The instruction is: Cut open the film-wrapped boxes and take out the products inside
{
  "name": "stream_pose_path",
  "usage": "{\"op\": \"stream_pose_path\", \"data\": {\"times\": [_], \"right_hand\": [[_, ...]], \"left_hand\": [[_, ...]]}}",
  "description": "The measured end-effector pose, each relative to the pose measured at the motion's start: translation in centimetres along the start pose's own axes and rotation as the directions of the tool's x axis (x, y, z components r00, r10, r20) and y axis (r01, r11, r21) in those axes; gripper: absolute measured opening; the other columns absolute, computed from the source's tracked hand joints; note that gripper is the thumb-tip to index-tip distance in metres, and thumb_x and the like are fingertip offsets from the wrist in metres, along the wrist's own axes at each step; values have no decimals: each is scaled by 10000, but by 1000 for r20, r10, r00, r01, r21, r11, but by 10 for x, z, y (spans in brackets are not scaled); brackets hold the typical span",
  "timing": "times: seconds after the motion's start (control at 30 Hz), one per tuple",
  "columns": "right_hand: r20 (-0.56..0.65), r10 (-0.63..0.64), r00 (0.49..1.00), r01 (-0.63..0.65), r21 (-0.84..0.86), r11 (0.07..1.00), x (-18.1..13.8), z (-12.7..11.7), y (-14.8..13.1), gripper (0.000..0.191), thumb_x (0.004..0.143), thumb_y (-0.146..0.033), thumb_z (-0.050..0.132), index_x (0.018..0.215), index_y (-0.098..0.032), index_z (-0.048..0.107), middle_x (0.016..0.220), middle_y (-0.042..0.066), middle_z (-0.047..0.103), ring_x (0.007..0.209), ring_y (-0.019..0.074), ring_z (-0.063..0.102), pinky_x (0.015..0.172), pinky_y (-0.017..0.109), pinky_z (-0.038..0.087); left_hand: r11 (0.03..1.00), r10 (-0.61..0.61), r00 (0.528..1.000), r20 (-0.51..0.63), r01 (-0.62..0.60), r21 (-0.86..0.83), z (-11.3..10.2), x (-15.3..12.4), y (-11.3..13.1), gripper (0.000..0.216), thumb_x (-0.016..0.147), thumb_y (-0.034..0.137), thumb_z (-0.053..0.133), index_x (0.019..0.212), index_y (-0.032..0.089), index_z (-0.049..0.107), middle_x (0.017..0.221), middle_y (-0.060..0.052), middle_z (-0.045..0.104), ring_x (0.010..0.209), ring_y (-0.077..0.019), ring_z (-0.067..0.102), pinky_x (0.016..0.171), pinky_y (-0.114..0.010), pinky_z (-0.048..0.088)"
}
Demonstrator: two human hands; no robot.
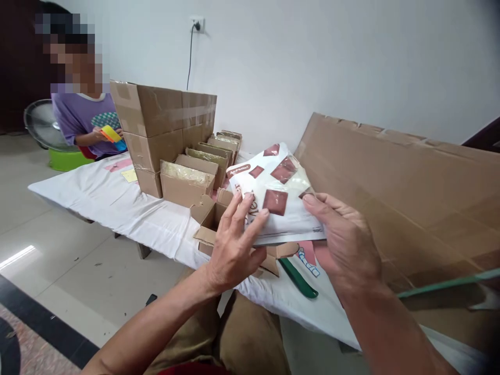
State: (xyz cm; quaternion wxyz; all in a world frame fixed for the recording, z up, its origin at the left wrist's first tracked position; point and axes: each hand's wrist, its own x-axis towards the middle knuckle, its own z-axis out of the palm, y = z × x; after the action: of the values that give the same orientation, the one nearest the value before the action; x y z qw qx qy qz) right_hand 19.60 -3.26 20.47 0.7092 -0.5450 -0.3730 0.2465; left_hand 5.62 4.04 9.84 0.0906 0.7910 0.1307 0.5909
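Note:
A glossy white plastic packet [255,221] printed with brown squares is tilted up in front of me, above an open cardboard box. My right hand [347,239] grips its right edge, thumb on the printed face and the other fingers behind. Against the packet's lower left side, my left hand [234,245] presses its fingertips over the print and supports the bottom edge. Beneath the packet, the small open box [211,216] shows its raised flaps; the packet and my left hand hide much of it. A dark green handle [299,278] lies on the cloth beside the box.
Small open cartons [187,179] stand in a row on the white cloth [164,224], beside stacked closed boxes [156,114]. A large cardboard box [390,187] fills the right side. Across the table sits a person [78,112] holding something yellow and blue, near a fan [41,125].

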Motion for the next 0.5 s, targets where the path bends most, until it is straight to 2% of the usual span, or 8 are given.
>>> {"op": "stream_pose_path", "data": {"times": [0.07, 0.17, 0.23, 0.3, 0.33, 0.4, 0.43, 0.5], "right_hand": [[111, 3, 994, 0, -23, 1000, -17, 9, -14, 229, 724, -424, 833, 865, -265, 748, 859, 32, 766, 801, 246, 743, 664, 374, 625], [286, -92, 954, 121, -88, 989, -34, 15, -28, 286, 882, -538, 676, 979, -287, 771, 1107, 75, 782, 1056, 315, 742, 777, 455, 639], [274, -272, 922, 322, -159, 933, -35, 10, -30, 304, 950, -546, 597, 1019, -305, 771, 1315, 69, 726, 1276, 334, 654, 929, 501, 607], [148, -465, 873, 488, -289, 823, -29, -3, -23, 270, 944, -510, 650, 1122, -333, 749, 1489, 36, 621, 1429, 323, 530, 1095, 518, 515], [92, -507, 857, 506, -342, 792, -24, -10, -17, 322, 918, -510, 696, 1195, -349, 724, 1532, 31, 582, 1456, 320, 499, 1133, 516, 483], [89, -400, 912, 405, -336, 850, -16, -25, -3, 531, 857, -603, 741, 1318, -352, 663, 1529, 63, 582, 1425, 344, 529, 1101, 521, 505], [141, -275, 951, 305, -286, 908, -14, -29, 4, 628, 830, -681, 729, 1350, -340, 645, 1484, 89, 618, 1373, 362, 575, 1041, 522, 546], [286, -41, 957, 93, -171, 981, -14, -32, 17, 769, 771, -789, 711, 1369, -312, 636, 1377, 116, 690, 1260, 385, 652, 917, 506, 605]], "left_hand": [[994, -61, 995, -73, 54, -94, -5, -2, -2, 679, 815, 186, 676, 1463, 291, 502, 1604, -141, 485, 1548, -392, 387, 1227, -640, 390], [862, -372, 924, -90, 308, -402, -19, -4, -2, 534, 890, 369, 617, 1407, 256, 549, 1497, -131, 603, 1412, -366, 563, 1143, -566, 509], [600, -566, 822, 66, 465, -651, -31, -3, -2, 505, 939, 470, 524, 1387, 237, 559, 1397, -124, 677, 1262, -345, 673, 1027, -537, 587], [290, -619, 734, 279, 544, -787, -42, 0, -3, 522, 941, 516, 470, 1349, 212, 589, 1301, -128, 730, 1128, -344, 729, 927, -542, 620], [155, -611, 703, 364, 557, -816, -47, 1, -3, 529, 924, 515, 479, 1327, 198, 608, 1271, -132, 745, 1094, -349, 738, 902, -548, 624], [-56, -597, 655, 463, 542, -839, -54, 2, -2, 522, 876, 477, 539, 1295, 181, 640, 1215, -127, 770, 1059, -348, 746, 887, -535, 627], [-135, -598, 633, 491, 524, -841, -56, 2, -1, 517, 853, 448, 576, 1287, 178, 649, 1186, -121, 780, 1048, -343, 749, 886, -522, 628], [-249, -611, 591, 527, 488, -836, -57, 0, 3, 521, 817, 392, 642, 1287, 168, 655, 1139, -111, 792, 1024, -332, 754, 887, -499, 629]]}}
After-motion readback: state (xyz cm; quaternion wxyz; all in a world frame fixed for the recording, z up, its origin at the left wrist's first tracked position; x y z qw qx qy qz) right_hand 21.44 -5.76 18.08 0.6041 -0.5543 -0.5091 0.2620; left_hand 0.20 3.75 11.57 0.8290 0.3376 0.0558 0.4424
